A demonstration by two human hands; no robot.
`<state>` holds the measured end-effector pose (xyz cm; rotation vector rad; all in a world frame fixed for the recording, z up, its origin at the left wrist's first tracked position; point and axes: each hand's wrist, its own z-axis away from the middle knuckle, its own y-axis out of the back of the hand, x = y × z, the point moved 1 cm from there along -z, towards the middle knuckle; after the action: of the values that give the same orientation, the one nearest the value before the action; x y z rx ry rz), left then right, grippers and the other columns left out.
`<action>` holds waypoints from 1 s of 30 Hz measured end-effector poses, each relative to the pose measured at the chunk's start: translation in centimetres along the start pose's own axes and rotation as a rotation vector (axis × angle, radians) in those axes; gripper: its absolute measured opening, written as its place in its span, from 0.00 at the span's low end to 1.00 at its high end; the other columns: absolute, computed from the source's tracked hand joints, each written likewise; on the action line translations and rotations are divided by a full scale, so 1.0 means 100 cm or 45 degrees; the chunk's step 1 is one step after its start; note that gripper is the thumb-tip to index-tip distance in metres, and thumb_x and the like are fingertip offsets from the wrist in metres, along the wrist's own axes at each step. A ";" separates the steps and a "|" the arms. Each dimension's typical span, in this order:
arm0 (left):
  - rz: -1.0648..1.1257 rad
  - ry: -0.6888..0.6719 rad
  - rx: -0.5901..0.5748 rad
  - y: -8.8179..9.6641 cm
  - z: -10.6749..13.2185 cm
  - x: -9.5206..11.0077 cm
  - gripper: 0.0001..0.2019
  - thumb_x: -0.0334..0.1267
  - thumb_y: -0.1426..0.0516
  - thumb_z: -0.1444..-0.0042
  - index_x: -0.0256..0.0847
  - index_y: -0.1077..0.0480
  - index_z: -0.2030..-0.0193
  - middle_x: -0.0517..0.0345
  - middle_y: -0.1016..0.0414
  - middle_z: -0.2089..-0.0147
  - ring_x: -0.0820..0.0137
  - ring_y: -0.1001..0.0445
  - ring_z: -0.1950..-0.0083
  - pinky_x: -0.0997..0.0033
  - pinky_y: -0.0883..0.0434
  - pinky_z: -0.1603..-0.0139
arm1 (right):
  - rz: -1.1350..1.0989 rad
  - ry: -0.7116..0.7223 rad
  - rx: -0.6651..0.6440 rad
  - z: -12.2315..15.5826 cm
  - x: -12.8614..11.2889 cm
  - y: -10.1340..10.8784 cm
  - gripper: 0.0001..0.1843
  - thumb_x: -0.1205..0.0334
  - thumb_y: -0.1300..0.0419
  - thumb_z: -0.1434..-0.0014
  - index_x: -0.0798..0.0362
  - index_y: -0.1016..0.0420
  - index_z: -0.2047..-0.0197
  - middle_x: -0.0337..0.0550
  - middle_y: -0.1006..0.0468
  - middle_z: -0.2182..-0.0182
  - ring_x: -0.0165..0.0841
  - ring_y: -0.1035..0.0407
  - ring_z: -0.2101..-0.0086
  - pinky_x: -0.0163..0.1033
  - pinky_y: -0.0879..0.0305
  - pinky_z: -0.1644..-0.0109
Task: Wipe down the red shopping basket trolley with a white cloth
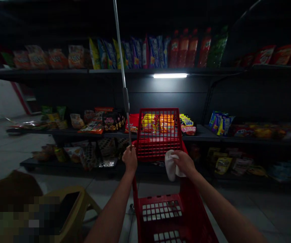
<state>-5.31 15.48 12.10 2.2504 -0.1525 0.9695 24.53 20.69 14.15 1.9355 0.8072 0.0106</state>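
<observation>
Left hand: closed round the metal pole [126,100], beside the upper left corner of the red cart [196,209]; left hand [130,158].
Right hand: fingers bunched on a white cloth [170,166], near the cart's right edge; right hand [183,163].
Cloth: hangs loose; whether it touches the cart is unclear. A dangling fold could snag on the grid panel [157,135] if pulled across.
Pole: rises past the upper shelf's [135,71] front edge; a sideways swing might knock snack bags [136,50] or bottles [184,50].
</observation>
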 end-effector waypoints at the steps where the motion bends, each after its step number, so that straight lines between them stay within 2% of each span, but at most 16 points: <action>1: 0.012 0.009 0.011 0.000 0.000 0.000 0.14 0.38 0.53 0.34 0.44 0.29 0.48 0.51 0.21 0.49 0.61 0.26 0.44 0.62 0.35 0.43 | -0.073 0.063 0.120 -0.012 -0.008 0.006 0.17 0.68 0.43 0.43 0.47 0.22 0.53 0.43 0.21 0.51 0.38 0.30 0.50 0.41 0.38 0.44; 4: 0.054 0.039 0.030 -0.001 -0.001 0.001 0.14 0.40 0.52 0.35 0.44 0.29 0.48 0.52 0.20 0.52 0.62 0.25 0.46 0.63 0.35 0.44 | -0.176 0.202 0.555 -0.051 -0.038 0.020 0.22 0.71 0.48 0.41 0.48 0.24 0.47 0.46 0.29 0.40 0.41 0.38 0.40 0.50 0.44 0.35; 6: 0.076 0.056 0.034 -0.003 -0.003 0.002 0.14 0.40 0.51 0.36 0.43 0.29 0.49 0.53 0.20 0.53 0.62 0.25 0.47 0.64 0.35 0.46 | -0.138 0.215 0.669 -0.069 -0.062 0.014 0.24 0.69 0.47 0.39 0.50 0.29 0.40 0.48 0.38 0.33 0.44 0.46 0.35 0.54 0.48 0.32; 8: 0.092 0.069 0.034 -0.003 -0.004 0.002 0.13 0.40 0.50 0.37 0.43 0.29 0.50 0.53 0.20 0.54 0.61 0.24 0.48 0.64 0.35 0.47 | -0.063 0.287 0.617 -0.076 -0.085 -0.006 0.28 0.66 0.43 0.39 0.51 0.34 0.35 0.51 0.44 0.30 0.48 0.53 0.31 0.57 0.52 0.30; 9: 0.098 0.074 0.033 -0.003 -0.004 0.002 0.13 0.40 0.49 0.38 0.43 0.28 0.51 0.52 0.20 0.54 0.61 0.24 0.49 0.64 0.34 0.47 | -0.020 0.395 0.549 -0.076 -0.096 -0.017 0.29 0.65 0.42 0.39 0.50 0.35 0.34 0.50 0.46 0.30 0.49 0.56 0.31 0.58 0.54 0.30; 11: 0.110 0.074 0.028 -0.003 -0.005 0.002 0.13 0.40 0.49 0.39 0.42 0.28 0.52 0.51 0.20 0.55 0.60 0.24 0.49 0.64 0.34 0.48 | 0.081 0.723 0.378 -0.077 -0.116 -0.034 0.28 0.66 0.41 0.37 0.46 0.34 0.35 0.46 0.45 0.29 0.47 0.57 0.30 0.57 0.54 0.29; 13: 0.124 0.063 0.024 -0.001 -0.005 0.001 0.14 0.40 0.49 0.40 0.42 0.28 0.51 0.51 0.20 0.55 0.59 0.24 0.49 0.64 0.34 0.49 | 0.194 1.058 0.217 -0.085 -0.133 -0.036 0.24 0.68 0.45 0.33 0.43 0.33 0.36 0.42 0.42 0.30 0.43 0.55 0.30 0.53 0.49 0.30; 15: 0.141 0.050 0.023 0.000 -0.005 0.001 0.14 0.40 0.49 0.40 0.42 0.28 0.51 0.51 0.20 0.55 0.60 0.24 0.49 0.65 0.34 0.49 | 0.261 1.206 0.169 -0.105 -0.146 -0.020 0.24 0.70 0.49 0.32 0.43 0.33 0.36 0.40 0.42 0.30 0.41 0.55 0.30 0.51 0.46 0.31; 18: 0.163 0.048 0.022 0.000 -0.006 0.001 0.15 0.40 0.50 0.40 0.43 0.27 0.51 0.53 0.20 0.55 0.62 0.24 0.50 0.65 0.34 0.49 | 0.328 1.089 0.267 -0.145 -0.158 0.025 0.25 0.70 0.50 0.32 0.43 0.34 0.35 0.40 0.42 0.30 0.41 0.53 0.31 0.51 0.46 0.32; 21: 0.176 0.056 0.018 0.000 -0.007 0.001 0.15 0.40 0.50 0.40 0.43 0.28 0.52 0.53 0.20 0.55 0.62 0.25 0.49 0.64 0.35 0.47 | 0.418 0.866 0.332 -0.174 -0.150 0.068 0.23 0.68 0.48 0.32 0.43 0.32 0.37 0.42 0.39 0.32 0.44 0.45 0.37 0.52 0.46 0.35; 23: 0.189 0.058 0.011 -0.001 -0.009 0.000 0.14 0.40 0.50 0.40 0.43 0.28 0.52 0.53 0.20 0.55 0.61 0.25 0.49 0.64 0.35 0.47 | 0.448 0.708 0.339 -0.182 -0.133 0.090 0.22 0.68 0.47 0.34 0.43 0.31 0.39 0.46 0.33 0.37 0.43 0.39 0.43 0.51 0.43 0.38; 26: 0.216 0.066 0.000 -0.004 -0.011 -0.001 0.14 0.40 0.50 0.40 0.44 0.27 0.53 0.53 0.20 0.56 0.61 0.24 0.50 0.65 0.34 0.48 | 0.418 0.391 0.362 -0.186 -0.093 0.115 0.22 0.70 0.45 0.38 0.47 0.30 0.42 0.49 0.26 0.46 0.42 0.34 0.51 0.46 0.41 0.45; 28: 0.234 0.071 -0.006 -0.005 -0.011 -0.001 0.13 0.40 0.50 0.40 0.44 0.27 0.54 0.53 0.20 0.57 0.61 0.24 0.50 0.64 0.33 0.48 | 0.369 0.215 0.356 -0.190 -0.066 0.129 0.21 0.69 0.43 0.40 0.51 0.29 0.44 0.51 0.25 0.50 0.41 0.33 0.54 0.43 0.41 0.49; 30: 0.253 0.074 -0.010 -0.006 -0.012 0.001 0.13 0.40 0.50 0.40 0.44 0.27 0.54 0.53 0.20 0.57 0.61 0.24 0.50 0.64 0.33 0.47 | 0.318 0.115 0.314 -0.194 -0.046 0.141 0.20 0.67 0.44 0.41 0.54 0.28 0.45 0.52 0.24 0.53 0.38 0.31 0.57 0.39 0.40 0.54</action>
<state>-5.75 16.66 12.42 2.2278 -0.3593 1.1345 21.78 29.74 36.69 2.2735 0.6438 0.1571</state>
